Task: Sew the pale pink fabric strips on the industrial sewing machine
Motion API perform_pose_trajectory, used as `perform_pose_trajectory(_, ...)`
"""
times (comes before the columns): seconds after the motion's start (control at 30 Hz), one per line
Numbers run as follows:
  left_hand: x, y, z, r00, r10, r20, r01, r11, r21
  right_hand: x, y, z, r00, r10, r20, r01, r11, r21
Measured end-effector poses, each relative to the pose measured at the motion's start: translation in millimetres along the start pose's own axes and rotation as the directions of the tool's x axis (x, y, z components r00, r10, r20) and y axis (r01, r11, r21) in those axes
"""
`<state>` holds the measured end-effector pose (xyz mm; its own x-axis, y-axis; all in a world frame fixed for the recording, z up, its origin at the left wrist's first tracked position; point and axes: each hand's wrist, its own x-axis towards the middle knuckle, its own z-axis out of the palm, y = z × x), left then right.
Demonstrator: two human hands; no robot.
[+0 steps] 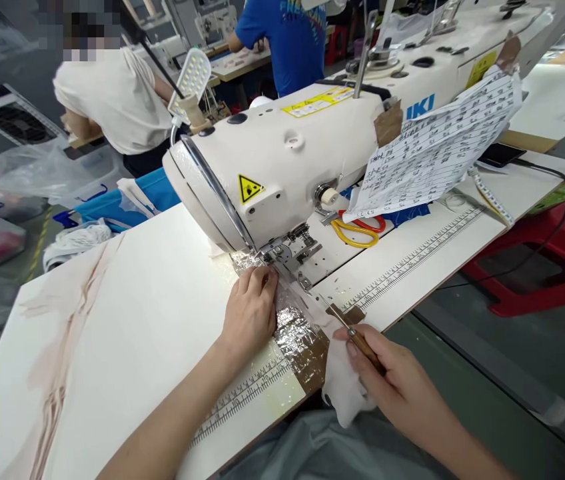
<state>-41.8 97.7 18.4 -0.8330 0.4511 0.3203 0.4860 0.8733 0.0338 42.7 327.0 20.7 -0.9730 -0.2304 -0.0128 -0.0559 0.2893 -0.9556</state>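
Note:
My left hand (252, 303) lies beside the needle area of a white sewing machine (272, 153), its fingers curled and pressed on a strip of thin pale fabric (345, 380). The fabric runs from the presser foot (280, 257) toward me and hangs over the table's front edge. In my right hand (387, 373) is an awl (365, 348) with a wooden handle, its thin metal shaft pointing toward the machine's foot. Beneath the fabric, shiny clear tape (295, 333) covers part of the table. My left fingertips are partly hidden.
Scissors (357, 233) with yellow and red handles lie behind the foot. A handwritten sheet (432, 147) hangs on the machine. Sheer pinkish fabric (67, 340) spreads over the table's left side. A red stool (547, 260) stands right. Two people (112, 100) sit beyond.

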Motion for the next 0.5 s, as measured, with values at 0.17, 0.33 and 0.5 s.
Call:
perform_pose_trajectory(0.17,2,-8,1.6,0.994,0.07,-0.086,-0.074,0.996,-0.046,13,-9,0,0.995,-0.099,-0.002,0.098,0.987,-0.128)
perform_pose_trajectory(0.33,1,-10,1.9,0.984,0.11,-0.141,-0.129,0.982,-0.138,14,-5,2,0.996,-0.08,0.03,0.084,0.981,-0.173)
perform_pose_trajectory(0.5,1,-10,3.4,0.995,0.05,-0.09,-0.057,0.996,-0.07,21,-6,5,0.992,-0.12,0.035,0.125,0.967,-0.222)
